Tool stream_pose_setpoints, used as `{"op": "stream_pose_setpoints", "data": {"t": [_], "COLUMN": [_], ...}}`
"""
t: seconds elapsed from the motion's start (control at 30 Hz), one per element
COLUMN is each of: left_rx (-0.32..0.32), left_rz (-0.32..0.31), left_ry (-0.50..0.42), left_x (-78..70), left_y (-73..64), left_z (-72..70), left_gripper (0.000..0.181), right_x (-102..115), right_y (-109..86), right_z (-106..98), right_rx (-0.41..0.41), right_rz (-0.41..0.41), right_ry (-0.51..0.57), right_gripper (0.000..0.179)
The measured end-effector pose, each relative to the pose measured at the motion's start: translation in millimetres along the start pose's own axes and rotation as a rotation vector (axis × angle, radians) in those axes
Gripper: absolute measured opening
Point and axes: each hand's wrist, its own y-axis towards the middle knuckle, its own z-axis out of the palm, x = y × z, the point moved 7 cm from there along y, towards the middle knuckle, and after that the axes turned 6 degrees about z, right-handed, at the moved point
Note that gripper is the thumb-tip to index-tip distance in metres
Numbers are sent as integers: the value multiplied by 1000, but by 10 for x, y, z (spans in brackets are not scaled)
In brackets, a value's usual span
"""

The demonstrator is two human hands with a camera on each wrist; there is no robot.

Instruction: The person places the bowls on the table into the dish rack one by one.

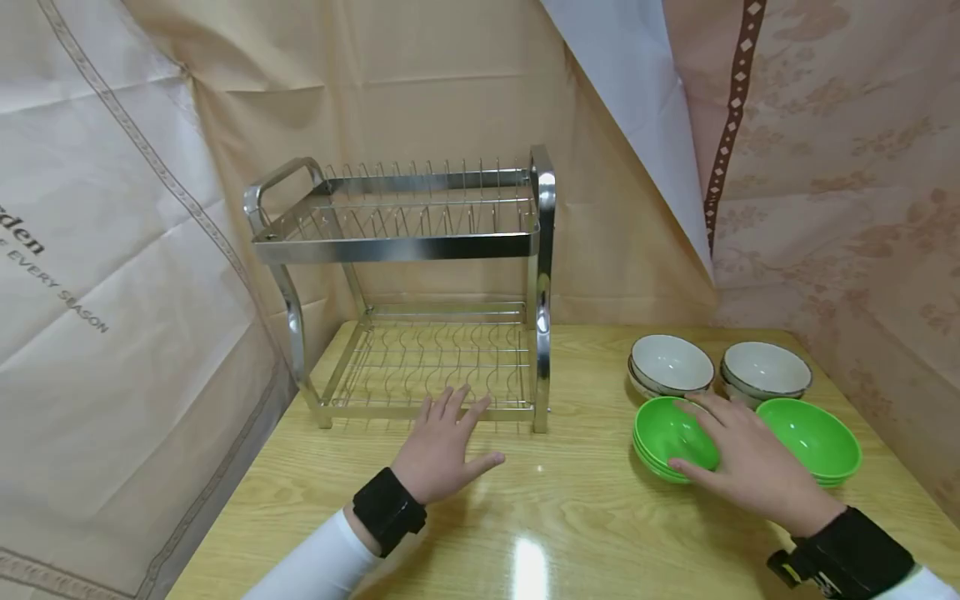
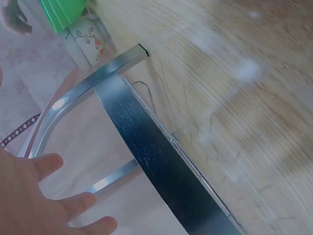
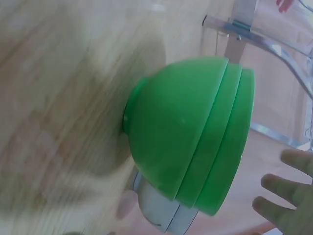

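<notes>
My left hand (image 1: 442, 450), fingers spread, is over the table just in front of a two-tier metal dish rack (image 1: 397, 248). It holds nothing. At the right, my right hand (image 1: 738, 458) hovers over a stack of green bowls (image 1: 667, 429), its fingers extended and partly covering the rim. In the right wrist view, several nested green bowls (image 3: 176, 127) stand apart from the fingers (image 3: 281, 188). A second green stack (image 1: 813, 437) sits beside the first, partly behind the right hand. The left wrist view shows the rack's metal frame (image 2: 142, 142) beyond the spread fingers (image 2: 80, 205).
Behind the green bowls are two stacks of white bowls, one at the left (image 1: 670, 362) and one at the right (image 1: 765, 367). A wooden table (image 1: 570, 517) bears everything. Cloth curtains (image 1: 450, 83) hang along the back and both sides.
</notes>
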Motion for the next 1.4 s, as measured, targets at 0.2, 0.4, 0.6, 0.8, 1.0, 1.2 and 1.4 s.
{"op": "stream_pose_setpoints", "data": {"t": [0.2,0.4,0.6,0.8,1.0,1.2,1.4], "left_rx": [-18,-1,3,2,1,10,6], "left_rz": [11,12,22,19,24,23,3], "left_ry": [-4,-14,3,13,27,27,7], "left_x": [-27,-48,-52,-43,-41,-48,-36], "left_y": [17,33,37,39,27,9,4], "left_z": [4,31,68,95,104,93,101], "left_gripper": [83,83,85,85,85,85,84], "right_x": [127,171,186,191,214,199,196], "right_y": [-92,-185,-225,-229,-221,-200,-186], "right_z": [64,147,178,179,153,169,158], "right_rx": [25,50,12,14,-8,-19,-14], "right_rz": [-48,-104,-171,-183,-198,-176,-155], "right_ry": [-37,-44,-70,-85,-92,-77,-53], "right_gripper": [41,21,7,12,16,17,19]}}
